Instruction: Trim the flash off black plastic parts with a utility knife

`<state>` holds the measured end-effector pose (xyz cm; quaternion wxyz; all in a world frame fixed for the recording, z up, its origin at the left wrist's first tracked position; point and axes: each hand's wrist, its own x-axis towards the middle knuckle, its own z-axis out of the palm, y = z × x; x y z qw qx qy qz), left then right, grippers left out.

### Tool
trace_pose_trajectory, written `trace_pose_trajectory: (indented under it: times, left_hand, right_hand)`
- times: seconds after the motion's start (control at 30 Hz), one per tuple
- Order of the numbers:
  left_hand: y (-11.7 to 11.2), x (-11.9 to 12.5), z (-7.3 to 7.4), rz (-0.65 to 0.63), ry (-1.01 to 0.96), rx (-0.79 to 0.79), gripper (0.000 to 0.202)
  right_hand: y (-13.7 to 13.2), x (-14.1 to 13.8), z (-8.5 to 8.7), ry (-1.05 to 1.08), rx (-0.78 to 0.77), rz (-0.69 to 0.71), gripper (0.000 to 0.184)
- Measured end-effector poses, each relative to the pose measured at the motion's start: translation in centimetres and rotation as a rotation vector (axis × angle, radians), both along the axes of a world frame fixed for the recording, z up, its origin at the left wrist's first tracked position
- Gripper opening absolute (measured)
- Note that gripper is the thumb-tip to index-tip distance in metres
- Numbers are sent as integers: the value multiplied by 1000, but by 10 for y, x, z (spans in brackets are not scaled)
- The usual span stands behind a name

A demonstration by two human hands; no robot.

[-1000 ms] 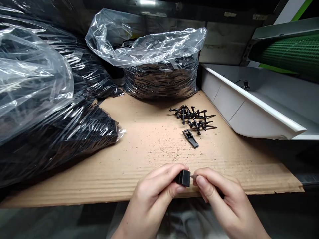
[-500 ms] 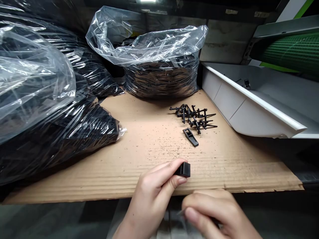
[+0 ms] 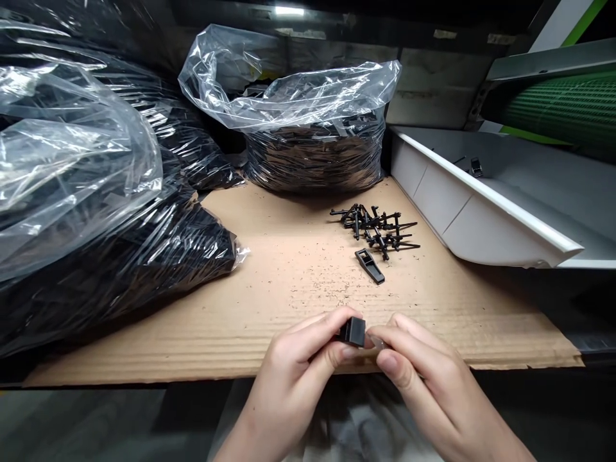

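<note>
My left hand (image 3: 293, 375) pinches a small black plastic block (image 3: 353, 332) between thumb and fingers, just above the near edge of the cardboard sheet (image 3: 269, 282). My right hand (image 3: 423, 385) is closed on a thin, pale sliver-like piece (image 3: 376, 344) whose tip meets the block's right side. Farther back on the cardboard lies one loose black clip (image 3: 369, 265). Behind it sits a small heap of black sprue-like plastic pieces (image 3: 378, 228).
Large clear plastic bags full of black parts fill the left side (image 3: 96, 212) and the back (image 3: 312, 135). A white tray (image 3: 481, 199) slopes in from the right, with a small dark part (image 3: 475, 167) in it. A green ribbed roller (image 3: 558, 106) is at the top right.
My right hand dropped below the cardboard edge half a second ago and has come back up to the block's right side. My left hand kept the block almost still.
</note>
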<state>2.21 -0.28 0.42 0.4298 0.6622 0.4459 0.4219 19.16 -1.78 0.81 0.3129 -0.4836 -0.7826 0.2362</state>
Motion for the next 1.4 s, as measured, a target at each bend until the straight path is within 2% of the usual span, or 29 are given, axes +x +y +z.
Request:
trace_pose_trajectory:
  times: [0.2,0.47,0.67,0.77,0.87,0.97,1.03,1.1,1.23,1.33,1.4]
  left_hand:
    - [1,-1,-1,-17,19,18,23]
    - [3,1,-1,-40,1,55,26]
    - [2,-3,4,-121,-16,-8,23]
    - [4,-2,4,-88,3,44,23]
    - [3,0,3,-53,20,86,18]
    - [0,-2,4,-65,-40,-64,23]
    - [-2,-4,6,-113,-148,-212,25]
    - [-3,-5,9,-143,-267,-294,21]
    - [0,-1,10,-93,-338,-324,16]
    - [1,2,5,-77,-411,-342,44]
    - [1,2,2,-55,-416,-354,45]
  right_hand:
    - [1,0,2,-33,140,4,23]
    - [1,-1,1,-94,134,25,27]
    - [9,11,2,-73,200,-198,26]
    - [7,20,7,-56,133,-149,20]
    - [-1,26,8,-115,166,-133,19]
    - [-11,29,2,-124,227,-132,23]
    - [-16,31,-4,-110,238,-127,23]
    - [-18,33,-9,-106,260,-138,22]
    - [-15,32,-10,-182,320,-138,23]
    - [-14,28,-5,-224,306,-104,25]
    - [-15,25,-2,-173,311,-101,25]
